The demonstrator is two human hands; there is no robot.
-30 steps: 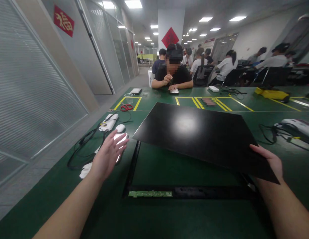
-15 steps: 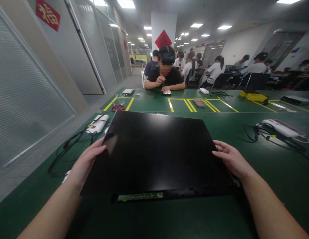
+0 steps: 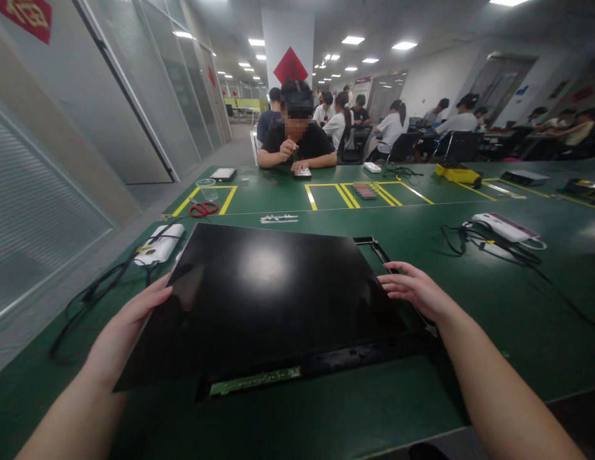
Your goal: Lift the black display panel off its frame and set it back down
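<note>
Presently, the left hand [image 3: 124, 324] grips the panel [image 3: 263, 306] by one edge, over the frame [image 3: 345, 359] on the table [image 3: 489, 326]; the right hand [image 3: 419, 291] is open beside the opposite edge, whether touching I cannot tell.

The black panel [image 3: 273, 294] looks glossy, the green tabletop [image 3: 355, 409] smooth.

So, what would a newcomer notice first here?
The glossy black panel in front, its left edge in the left hand, the right hand open beside its right edge. Partly beneath it lies a dark frame, a green circuit board along its near side. Farther back, a red diamond hangs on the pillar.
</note>
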